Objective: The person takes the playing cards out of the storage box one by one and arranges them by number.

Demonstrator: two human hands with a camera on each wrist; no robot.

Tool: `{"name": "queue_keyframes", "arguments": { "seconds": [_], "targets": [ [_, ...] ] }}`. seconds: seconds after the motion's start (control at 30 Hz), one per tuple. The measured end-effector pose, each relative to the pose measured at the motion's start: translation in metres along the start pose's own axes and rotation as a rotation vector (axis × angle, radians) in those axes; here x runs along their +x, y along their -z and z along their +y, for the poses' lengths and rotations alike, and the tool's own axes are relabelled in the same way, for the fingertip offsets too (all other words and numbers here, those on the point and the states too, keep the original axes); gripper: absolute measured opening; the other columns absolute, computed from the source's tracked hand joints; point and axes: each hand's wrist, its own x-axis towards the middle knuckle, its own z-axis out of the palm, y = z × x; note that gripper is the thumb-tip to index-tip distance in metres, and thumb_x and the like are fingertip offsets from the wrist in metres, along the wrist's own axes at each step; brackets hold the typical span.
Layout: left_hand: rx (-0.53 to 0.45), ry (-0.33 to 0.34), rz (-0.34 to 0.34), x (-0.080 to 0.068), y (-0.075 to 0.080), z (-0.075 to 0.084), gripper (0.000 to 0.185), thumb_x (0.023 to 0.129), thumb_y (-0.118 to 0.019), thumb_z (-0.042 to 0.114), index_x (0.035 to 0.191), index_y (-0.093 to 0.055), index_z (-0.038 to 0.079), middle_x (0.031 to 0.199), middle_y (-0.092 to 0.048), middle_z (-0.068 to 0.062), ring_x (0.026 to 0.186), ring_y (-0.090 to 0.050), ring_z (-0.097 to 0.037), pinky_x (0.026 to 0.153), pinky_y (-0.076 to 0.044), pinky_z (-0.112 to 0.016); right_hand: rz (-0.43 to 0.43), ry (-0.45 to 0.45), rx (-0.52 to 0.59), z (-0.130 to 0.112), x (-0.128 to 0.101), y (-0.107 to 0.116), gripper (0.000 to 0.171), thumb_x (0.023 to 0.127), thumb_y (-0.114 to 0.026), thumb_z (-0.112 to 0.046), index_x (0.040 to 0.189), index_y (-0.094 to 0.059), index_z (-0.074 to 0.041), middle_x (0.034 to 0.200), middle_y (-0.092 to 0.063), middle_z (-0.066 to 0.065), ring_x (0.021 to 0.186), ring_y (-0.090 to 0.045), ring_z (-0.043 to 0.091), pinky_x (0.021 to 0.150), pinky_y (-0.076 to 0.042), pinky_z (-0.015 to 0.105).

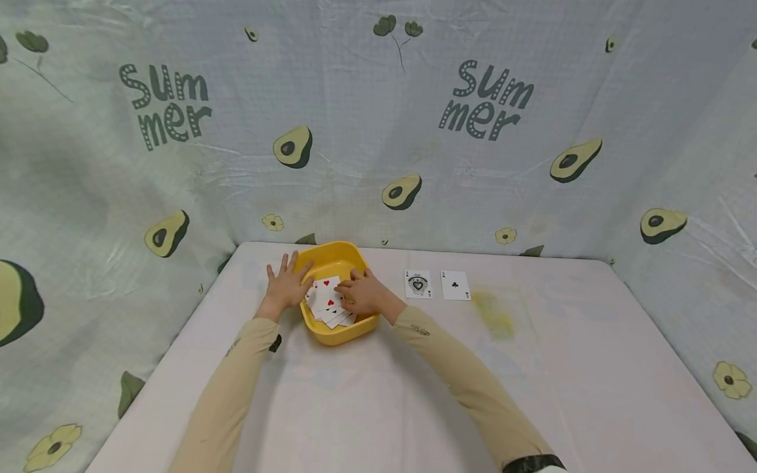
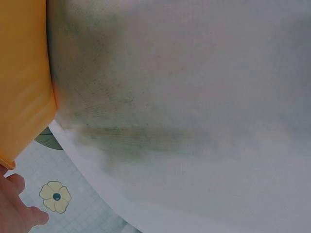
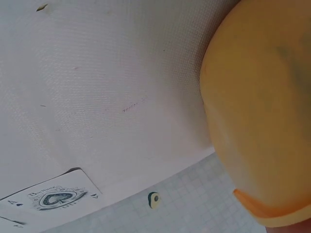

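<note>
A yellow square bowl point(image 1: 349, 332) sits on the white table and holds several playing cards point(image 1: 327, 304), some with red hearts showing. My left hand point(image 1: 286, 284) rests flat with straight fingers against the bowl's left rim. My right hand point(image 1: 362, 293) reaches into the bowl from the right, fingers curled on the cards. The left wrist view shows the bowl's outer wall point(image 2: 22, 82) and my fingertips point(image 2: 19, 208). In the right wrist view the bowl's wall point(image 3: 262, 111) fills the right side, and my hand is out of sight.
Two cards lie face up on the table right of the bowl: an ace of spades point(image 1: 418, 284) point(image 3: 56, 198) and an ace of clubs point(image 1: 455, 285). A yellowish stain point(image 1: 493, 315) marks the table. Avocado-print cloth point(image 1: 378, 131) walls the back and sides.
</note>
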Motion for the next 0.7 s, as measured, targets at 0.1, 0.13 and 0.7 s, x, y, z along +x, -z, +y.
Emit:
{"name": "queue_keyframes", "arguments": {
  "seconds": [0.1,0.13,0.7],
  "targets": [
    [-0.005,-0.001,-0.001,-0.0002,0.0007,0.0002,0.051,0.095,-0.031,0.037,0.141,-0.027,0.014,0.149,-0.003,-0.021,0.136,0.001,-0.042,0.101,0.004,-0.067,-0.027,0.000,-0.018,-0.0014,0.0000,0.0004,0.045,0.092,-0.038,-0.042,0.135,-0.038,-0.030,0.138,-0.042,-0.010,0.125,-0.030,0.019,0.106,-0.023,0.049],
    [-0.008,-0.001,0.000,-0.0004,0.0010,0.0004,0.051,0.095,-0.031,0.036,0.141,-0.027,0.014,0.149,-0.003,-0.021,0.136,0.001,-0.042,0.101,0.004,-0.067,-0.028,0.003,-0.025,-0.0019,0.0003,-0.0002,0.044,0.092,-0.039,-0.041,0.135,-0.038,-0.030,0.137,-0.043,-0.010,0.125,-0.031,0.019,0.106,-0.023,0.050],
    [-0.004,-0.017,0.009,-0.0019,0.0038,0.0009,0.051,0.095,-0.031,0.036,0.141,-0.027,0.014,0.149,-0.003,-0.022,0.136,0.000,-0.043,0.101,0.002,-0.068,0.048,0.073,-0.117,-0.0082,-0.0051,-0.0007,0.037,0.083,-0.051,-0.049,0.114,-0.059,-0.030,0.120,-0.051,-0.007,0.107,-0.037,0.015,0.086,-0.034,0.036]
  ]
}}
